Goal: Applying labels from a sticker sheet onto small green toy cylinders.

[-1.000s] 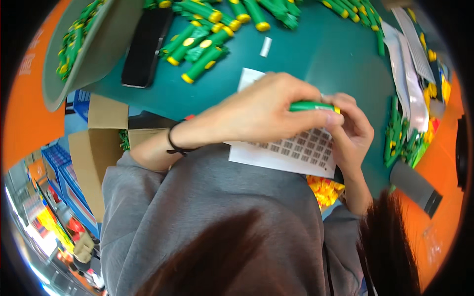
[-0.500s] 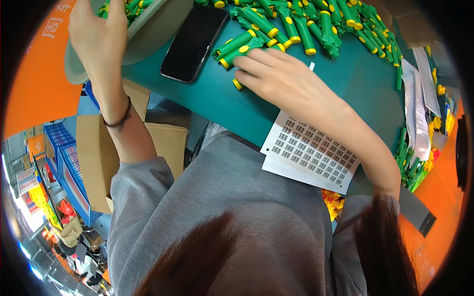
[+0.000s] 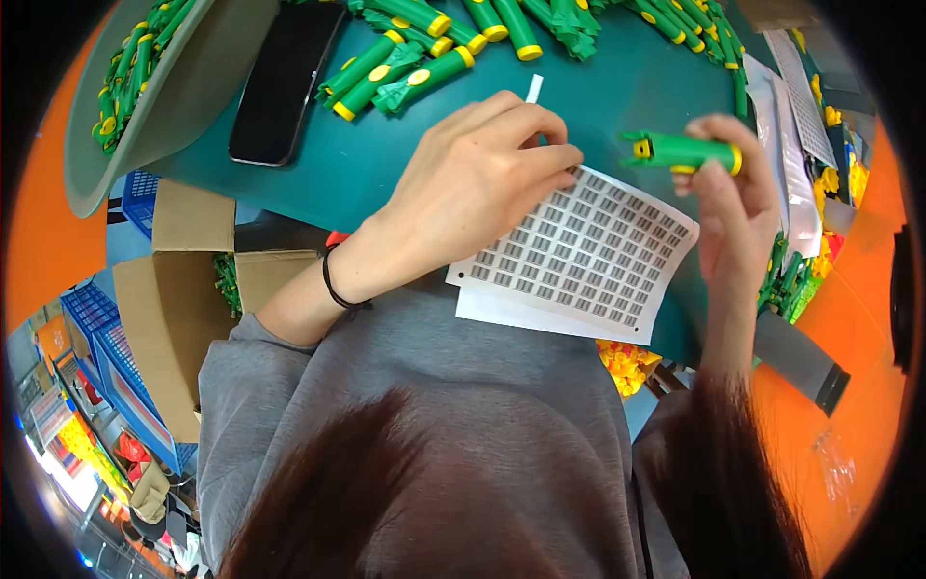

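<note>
My left hand (image 3: 492, 174) is over the upper edge of a white label sheet (image 3: 588, 246) printed with rows of small dark rectangles. Its thumb and forefinger are pinched together on the sheet's top edge; whether a single label is between them is hidden. To the right, my right hand (image 3: 728, 193) grips a green tube (image 3: 685, 151) with yellow ends, held sideways above the table, its open end toward the left hand. A second white sheet (image 3: 540, 318) shows beneath the first.
Several like green tubes (image 3: 415, 82) lie across the far side of the green table (image 3: 367, 183). A black phone (image 3: 280, 87) rests beside a grey-green basin (image 3: 183, 116) holding more tubes. An open cardboard box (image 3: 159, 338) stands at left, and a white plastic bag (image 3: 796, 183) at right.
My right hand has picked up a green tube and moved right with it. My left hand has left the basin and come over to the label sheet. The view has shifted somewhat.
</note>
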Demonstrator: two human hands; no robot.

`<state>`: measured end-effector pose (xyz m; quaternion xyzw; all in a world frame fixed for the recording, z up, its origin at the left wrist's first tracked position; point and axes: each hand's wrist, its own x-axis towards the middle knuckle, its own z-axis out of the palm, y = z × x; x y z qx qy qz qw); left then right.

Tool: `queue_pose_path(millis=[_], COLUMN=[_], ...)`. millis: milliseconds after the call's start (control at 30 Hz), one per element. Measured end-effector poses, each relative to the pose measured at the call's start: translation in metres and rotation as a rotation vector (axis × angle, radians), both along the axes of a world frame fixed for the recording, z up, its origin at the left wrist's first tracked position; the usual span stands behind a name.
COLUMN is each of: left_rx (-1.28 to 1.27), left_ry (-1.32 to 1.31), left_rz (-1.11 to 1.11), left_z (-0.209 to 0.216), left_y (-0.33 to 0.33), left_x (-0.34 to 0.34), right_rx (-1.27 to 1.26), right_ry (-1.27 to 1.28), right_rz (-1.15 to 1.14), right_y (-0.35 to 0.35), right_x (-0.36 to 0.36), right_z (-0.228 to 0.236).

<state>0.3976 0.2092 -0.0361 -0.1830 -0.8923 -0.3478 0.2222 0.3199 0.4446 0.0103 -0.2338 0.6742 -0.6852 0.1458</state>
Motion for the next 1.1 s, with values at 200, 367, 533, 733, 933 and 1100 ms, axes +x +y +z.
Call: queue_pose_path(millis=[200, 367, 533, 733, 933, 1100], left_rx=[-0.031, 0.15, 0.489, 0.291, 0.327, 0.294], left_ry=[0.088, -0.115, -0.479, -0.47, -0.503, -0.487], left_rz=[-0.051, -0.039, -0.066, -0.238, -0.26, -0.259], left_z=[-0.01, -0.006, 0.03, 0.059, 0.057, 0.055], left_y=[0.005, 0.007, 0.005, 0.029, 0.041, 0.042], left_x=[-0.009, -0.009, -0.013, -0.014, -0.02, -0.02], right_rx=[-0.095, -0.107, -0.164, -0.208, -0.112, -0.076], right_ry=[0.019, -0.128, -0.057, -0.012, 0.113, 0.097], right_rz=[-0.112, -0.127, -0.128, -0.097, -0.118, -0.129], right_y=[0.035, 0.027, 0.023, 0.023, 0.026, 0.026], right_x=[0.035, 0.043, 0.043, 0.047, 0.051, 0.053], right_z=[-0.046, -0.046, -0.047, -0.046, -0.047, -0.044])
